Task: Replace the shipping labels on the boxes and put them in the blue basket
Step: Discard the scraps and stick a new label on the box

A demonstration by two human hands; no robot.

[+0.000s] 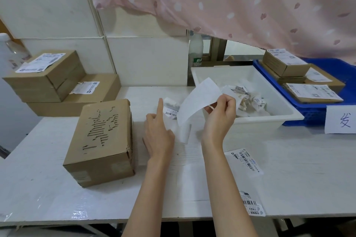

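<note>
Both bare forearms reach in from the near edge, side by side. The left hand (159, 134) hovers low with its index finger straight and pointing toward the far side, its other fingers loosely bent and its thumb stretched right. The right hand (219, 116) is raised higher and further right, back to the camera, its fingers curled and pinching a white paper sheet (196, 102).

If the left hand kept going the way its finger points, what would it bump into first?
Probably the crumpled label lying on the table just past the left hand, then the wall behind; depth is hard to judge from this one view.
</note>
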